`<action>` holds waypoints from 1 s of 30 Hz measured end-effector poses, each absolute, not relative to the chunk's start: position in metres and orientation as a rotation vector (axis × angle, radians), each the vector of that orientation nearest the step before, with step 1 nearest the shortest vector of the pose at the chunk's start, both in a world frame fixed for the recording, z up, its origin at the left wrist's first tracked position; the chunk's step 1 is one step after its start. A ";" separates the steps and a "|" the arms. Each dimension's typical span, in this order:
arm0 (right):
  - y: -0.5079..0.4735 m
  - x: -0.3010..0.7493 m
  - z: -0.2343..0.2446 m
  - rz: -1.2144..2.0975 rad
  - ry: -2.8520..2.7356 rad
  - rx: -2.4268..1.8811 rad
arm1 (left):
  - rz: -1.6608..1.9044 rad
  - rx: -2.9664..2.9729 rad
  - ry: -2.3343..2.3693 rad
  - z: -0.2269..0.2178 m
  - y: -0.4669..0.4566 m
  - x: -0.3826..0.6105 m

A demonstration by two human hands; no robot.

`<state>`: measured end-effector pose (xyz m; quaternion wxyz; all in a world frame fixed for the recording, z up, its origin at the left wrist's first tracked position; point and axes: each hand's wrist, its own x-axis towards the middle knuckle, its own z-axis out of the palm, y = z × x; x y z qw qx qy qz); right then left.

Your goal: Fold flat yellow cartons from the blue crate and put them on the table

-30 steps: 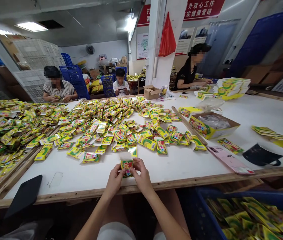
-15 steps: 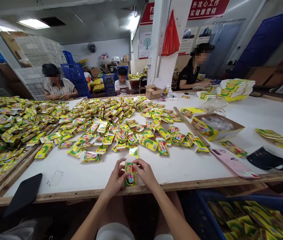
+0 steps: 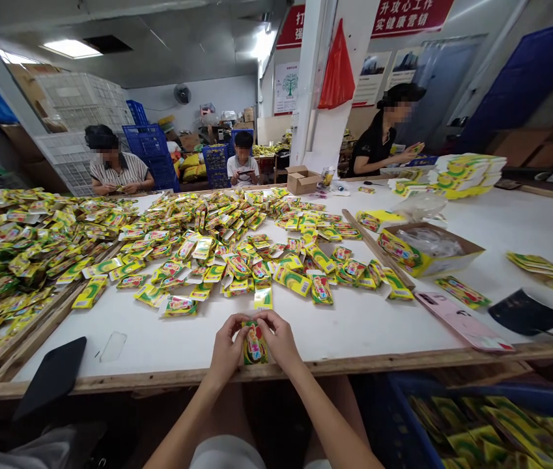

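Observation:
Both of my hands grip a small yellow-and-green printed carton [image 3: 255, 348] at the table's front edge. My left hand [image 3: 228, 345] is closed on its left side, thumb at the upper part. From the right, my right hand [image 3: 280, 340] pinches the same top end, its thumb on the printed face. The fingertips of both hands meet around that end, so its flap is mostly hidden. Just beyond my hands, a similar carton [image 3: 263, 298] lies at the near edge of a heap of small cartons [image 3: 237, 264], some with white end flaps standing open.
A wooden rim [image 3: 173, 381] edges the white table. A black phone [image 3: 54, 374] lies front left; a pink phone [image 3: 462, 320], a dark mug [image 3: 530, 312] and an open display box [image 3: 432, 254] are right. Below right sits a blue crate [image 3: 406, 417] of flat cartons. Co-workers sit across the table.
My fingers have closed together over the carton's top end, where the white flap showed before. The co-worker at right has raised their hands. The view has shifted slightly.

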<state>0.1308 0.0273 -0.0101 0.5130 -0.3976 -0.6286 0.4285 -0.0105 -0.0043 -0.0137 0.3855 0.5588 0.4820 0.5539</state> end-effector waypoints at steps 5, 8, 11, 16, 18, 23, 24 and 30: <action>0.023 0.132 -0.010 1.069 -1.495 -0.922 | 1.415 1.458 1.229 -0.009 -0.007 -0.010; 0.020 0.135 -0.005 1.018 -1.582 -0.927 | 1.375 1.522 1.293 -0.004 -0.008 -0.010; 0.017 0.136 -0.002 0.982 -1.583 -0.936 | 1.395 1.483 1.324 0.000 -0.008 -0.007; 0.019 0.133 -0.001 0.938 -1.554 -1.018 | 1.418 1.395 1.346 0.002 -0.007 -0.004; 0.023 0.132 0.001 0.958 -1.540 -1.036 | 1.431 1.361 1.367 0.001 -0.004 -0.003; 0.030 0.130 0.005 1.034 -1.520 -1.052 | 1.459 1.277 1.366 0.001 0.004 -0.002; 0.031 0.129 0.005 1.041 -1.518 -1.056 | 1.457 1.269 1.361 0.001 0.005 -0.002; 0.026 0.136 -0.002 1.076 -1.521 -1.029 | 1.410 1.273 1.299 -0.004 0.000 -0.009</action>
